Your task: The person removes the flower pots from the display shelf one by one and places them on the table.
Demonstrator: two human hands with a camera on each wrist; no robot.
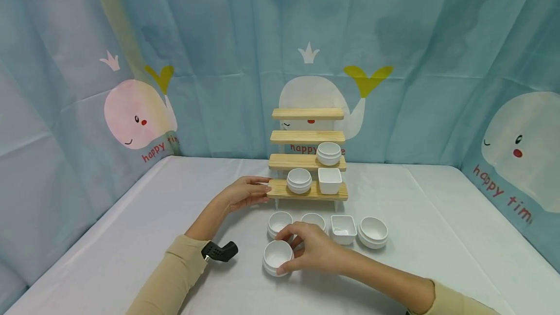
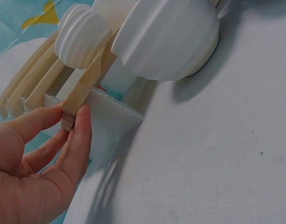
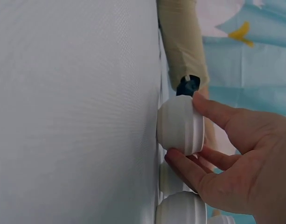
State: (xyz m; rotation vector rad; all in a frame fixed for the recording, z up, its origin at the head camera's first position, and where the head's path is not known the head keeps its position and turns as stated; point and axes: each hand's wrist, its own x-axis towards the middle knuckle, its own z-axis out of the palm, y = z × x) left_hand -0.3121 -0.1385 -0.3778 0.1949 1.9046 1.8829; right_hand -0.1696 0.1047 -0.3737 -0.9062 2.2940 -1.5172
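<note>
The fingers of the right hand (image 1: pixel 316 252) are curled around a small round white bowl (image 1: pixel 277 257): the thumb lies on its near side and the other fingers reach over its far rim. The bowl stands on the white tablecloth (image 1: pixel 437 256), in front of a row of four more white dishes. The hand hides part of this row, so the second round dish (image 1: pixel 313 219) shows only its far rim. In the right wrist view the palm is cut off at the picture edge, and the bowl's ribbed wall (image 3: pixel 181 125) sits between thumb and fingers.

The left hand (image 1: pixel 243 192) rests at the left end of the lowest step of a wooden stepped shelf (image 1: pixel 308 161). Its fingers are nearly straight and pressed together, the thumb (image 2: pixel 77 140) against the end of the plank; it seems to steady the plank rather than grip it, but the far fingers are hidden behind the wood. Two white dishes stand on that step, and one round bowl (image 1: pixel 328 153) stands on the step above.
</note>
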